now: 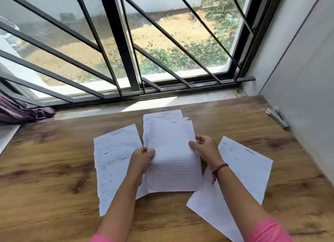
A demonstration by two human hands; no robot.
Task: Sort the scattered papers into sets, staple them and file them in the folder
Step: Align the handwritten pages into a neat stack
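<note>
A stack of lined white sheets [171, 151] is held over the middle of the wooden table [45, 169]. My left hand [142, 157] pinches its left edge and my right hand [205, 147] grips its right edge. Several sheets of the stack stick out unevenly at the top. A separate sheet [113, 162] lies flat on the table to the left, partly under my left arm. Another sheet [242, 171] lies angled to the right, beneath my right forearm. A metal stapler [278, 116] rests far right by the wall. No folder is in view.
A barred window [126, 43] and its sill run along the table's far side. A small green and red object [239, 93] sits on the sill at the right. Purple cloth [19, 111] lies at the far left. A grey wall [307, 79] bounds the table's right side.
</note>
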